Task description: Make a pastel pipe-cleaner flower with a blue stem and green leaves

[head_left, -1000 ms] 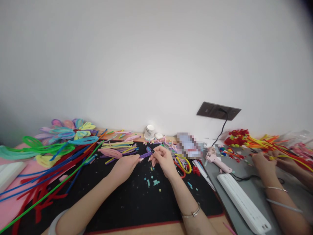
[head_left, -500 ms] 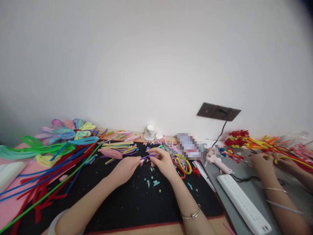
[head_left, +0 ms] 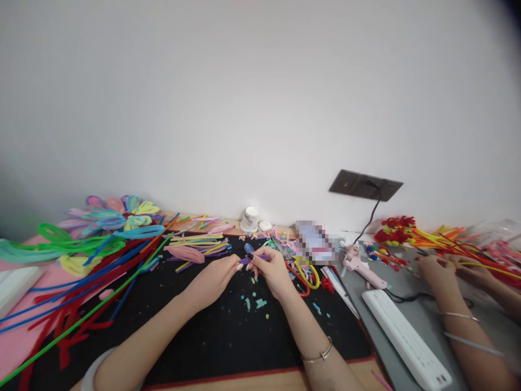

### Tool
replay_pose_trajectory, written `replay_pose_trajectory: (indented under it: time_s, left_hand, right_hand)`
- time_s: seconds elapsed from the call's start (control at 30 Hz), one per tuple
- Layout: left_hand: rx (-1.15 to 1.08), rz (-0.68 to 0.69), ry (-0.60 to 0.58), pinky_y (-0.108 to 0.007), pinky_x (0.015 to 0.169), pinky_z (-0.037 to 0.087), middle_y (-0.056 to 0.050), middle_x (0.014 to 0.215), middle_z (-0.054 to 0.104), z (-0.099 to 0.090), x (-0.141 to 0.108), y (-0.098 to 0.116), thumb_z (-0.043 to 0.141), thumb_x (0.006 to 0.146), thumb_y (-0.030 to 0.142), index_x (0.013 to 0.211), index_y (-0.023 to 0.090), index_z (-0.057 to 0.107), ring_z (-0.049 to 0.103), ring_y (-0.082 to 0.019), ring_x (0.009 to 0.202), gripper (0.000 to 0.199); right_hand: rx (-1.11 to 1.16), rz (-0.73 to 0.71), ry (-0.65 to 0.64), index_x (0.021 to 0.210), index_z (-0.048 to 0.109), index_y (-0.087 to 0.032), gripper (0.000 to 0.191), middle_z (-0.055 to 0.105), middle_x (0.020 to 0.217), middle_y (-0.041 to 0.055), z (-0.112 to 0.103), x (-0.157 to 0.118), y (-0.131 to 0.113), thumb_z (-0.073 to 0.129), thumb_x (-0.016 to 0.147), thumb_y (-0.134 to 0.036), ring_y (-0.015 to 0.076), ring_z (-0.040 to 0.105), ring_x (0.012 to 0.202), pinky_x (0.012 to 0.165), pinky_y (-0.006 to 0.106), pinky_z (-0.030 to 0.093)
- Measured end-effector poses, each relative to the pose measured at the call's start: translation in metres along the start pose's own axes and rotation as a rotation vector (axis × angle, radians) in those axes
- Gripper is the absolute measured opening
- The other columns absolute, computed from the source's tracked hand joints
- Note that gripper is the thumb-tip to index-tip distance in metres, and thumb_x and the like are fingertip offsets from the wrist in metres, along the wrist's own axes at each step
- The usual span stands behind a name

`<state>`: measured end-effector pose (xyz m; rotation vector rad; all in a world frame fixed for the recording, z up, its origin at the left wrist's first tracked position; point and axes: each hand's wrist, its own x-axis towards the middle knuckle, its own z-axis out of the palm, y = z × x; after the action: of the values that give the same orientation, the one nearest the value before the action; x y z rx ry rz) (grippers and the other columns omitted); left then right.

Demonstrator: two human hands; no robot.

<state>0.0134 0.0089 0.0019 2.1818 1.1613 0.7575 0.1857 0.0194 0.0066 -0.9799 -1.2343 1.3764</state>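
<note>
Over the black mat (head_left: 195, 347), my left hand (head_left: 217, 277) pinches one end of a short purple pipe cleaner (head_left: 246, 261). My right hand (head_left: 272, 271) has its fingers closed around the other end of the same piece, close beside the left fingertips. Dark nails show on the right fingers. Teal scraps (head_left: 259, 304) lie on the mat just below the hands. A pink looped petal (head_left: 185, 253) and a row of cut yellow and purple stems (head_left: 211, 247) lie left of the hands.
Long pipe cleaners (head_left: 97, 277) and a pastel flower (head_left: 118, 217) spread at left. A white cup (head_left: 251, 215) stands near the wall. At right are a pink glue gun (head_left: 364, 271), a power strip (head_left: 407, 339) and another person's hands (head_left: 439, 274) holding yellow stems.
My right fingers have closed in and lowered around the purple piece, and my left hand has shifted slightly right and up. The other person's hands have barely moved.
</note>
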Motion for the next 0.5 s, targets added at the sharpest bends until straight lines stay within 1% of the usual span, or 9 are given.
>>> replay_pose_trajectory:
  time_s: [0.1,0.2,0.3,0.4,0.5]
  left_hand:
    - [-0.020,0.005,0.027,-0.028,0.066,0.038,-0.001,0.073,0.055,0.0005,-0.0001,-0.0019,0.024,0.092,0.030,0.075,0.020,0.047,0.052,-0.018,0.069,0.031]
    - [-0.031,0.001,0.034,-0.028,0.065,0.038,0.000,0.071,0.054,0.0005,0.0003,-0.0033,0.024,0.092,0.028,0.075,0.020,0.046,0.051,-0.017,0.067,0.030]
    - [-0.049,-0.004,0.025,-0.028,0.065,0.037,-0.001,0.071,0.054,0.0009,0.0008,-0.0048,0.025,0.092,0.027,0.075,0.019,0.046,0.050,-0.016,0.067,0.028]
    - [-0.067,-0.011,0.021,-0.028,0.067,0.037,-0.001,0.072,0.055,0.0017,0.0011,-0.0061,0.025,0.092,0.028,0.075,0.019,0.046,0.050,-0.016,0.069,0.029]
    - [-0.075,-0.026,0.024,-0.028,0.067,0.036,-0.001,0.072,0.055,0.0025,0.0015,-0.0067,0.025,0.092,0.028,0.074,0.019,0.047,0.050,-0.016,0.068,0.030]
  right_hand:
    - [0.012,0.031,-0.054,0.076,0.063,-0.015,0.013,0.065,0.057,-0.0007,0.0003,-0.0007,0.0000,0.065,0.072,-0.028,0.0072,0.051,0.041,0.042,0.017,0.040]
    - [0.000,0.063,-0.106,0.075,0.062,-0.013,0.018,0.066,0.059,0.0022,0.0009,-0.0004,0.0021,0.065,0.071,-0.031,0.0086,0.054,0.042,0.043,0.018,0.042]
    - [-0.035,0.040,-0.080,0.070,0.061,-0.013,0.018,0.066,0.060,0.0026,0.0010,0.0014,0.0055,0.065,0.071,-0.031,0.0078,0.053,0.040,0.041,0.018,0.041]
    - [-0.080,-0.014,-0.032,0.073,0.060,-0.015,0.012,0.066,0.064,0.0010,0.0004,0.0027,0.0072,0.063,0.072,-0.026,0.0068,0.051,0.040,0.040,0.018,0.040]
    - [-0.128,-0.042,-0.021,0.069,0.059,-0.015,0.007,0.063,0.060,-0.0007,0.0002,0.0025,0.0060,0.060,0.072,-0.021,0.0068,0.049,0.041,0.041,0.018,0.040]
